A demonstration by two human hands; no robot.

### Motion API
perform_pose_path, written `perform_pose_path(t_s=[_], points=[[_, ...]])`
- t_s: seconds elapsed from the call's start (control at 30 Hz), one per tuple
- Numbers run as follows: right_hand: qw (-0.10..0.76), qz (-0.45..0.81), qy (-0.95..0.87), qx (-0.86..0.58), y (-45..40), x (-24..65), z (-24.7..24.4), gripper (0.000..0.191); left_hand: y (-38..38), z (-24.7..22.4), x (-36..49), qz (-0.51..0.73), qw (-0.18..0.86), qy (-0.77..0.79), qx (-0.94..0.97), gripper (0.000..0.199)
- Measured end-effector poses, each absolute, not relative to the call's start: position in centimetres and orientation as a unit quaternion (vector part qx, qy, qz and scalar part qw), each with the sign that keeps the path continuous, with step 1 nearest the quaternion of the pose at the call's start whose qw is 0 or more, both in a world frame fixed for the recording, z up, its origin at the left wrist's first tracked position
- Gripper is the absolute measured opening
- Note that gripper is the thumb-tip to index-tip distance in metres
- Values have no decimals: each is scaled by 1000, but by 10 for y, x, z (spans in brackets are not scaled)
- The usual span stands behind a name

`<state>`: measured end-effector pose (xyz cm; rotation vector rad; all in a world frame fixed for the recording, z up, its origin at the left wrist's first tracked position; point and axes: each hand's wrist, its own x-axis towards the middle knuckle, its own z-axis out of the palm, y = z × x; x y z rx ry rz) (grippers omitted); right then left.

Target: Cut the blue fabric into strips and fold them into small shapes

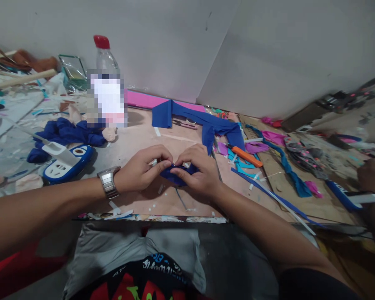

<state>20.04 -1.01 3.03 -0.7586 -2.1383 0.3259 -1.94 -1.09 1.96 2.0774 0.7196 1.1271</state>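
Note:
Both of my hands meet over the middle of the work table, near its front edge. My left hand (146, 166), with a metal watch on the wrist, pinches the left end of a small dark blue fabric piece (175, 176). On its right side, my right hand (198, 168) grips the same piece between thumb and fingers. The thumbs and fingertips hide part of the fabric. Behind the hands lie long folded blue fabric strips (190, 114). A heap of bunched blue fabric (65, 131) rests to the left.
A red-capped bottle (108, 62) stands at the back left. A blue-and-white power strip (69, 163) lies left of my wrist. To the right are an orange cutter (245, 156), a teal strip (286, 166) and scraps. Another person's hand (373, 177) is at the far right.

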Motion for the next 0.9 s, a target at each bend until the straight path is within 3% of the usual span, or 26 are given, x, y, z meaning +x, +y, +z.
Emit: perform_pose_path(t_s=[0.23, 0.53, 0.73, 0.9], points=[[417, 122, -850, -298, -12, 200, 31, 6, -9, 18, -21, 413, 382, 298, 771, 26], [428, 116, -848, -290, -12, 199, 32, 4, -9, 18, -20, 401, 457, 320, 726, 33], [445, 135, -835, -293, -14, 198, 34, 5, -10, 18, -20, 380, 486, 302, 727, 28], [453, 176, -824, -291, -15, 200, 34, 5, -8, 17, -19, 388, 576, 288, 659, 31]])
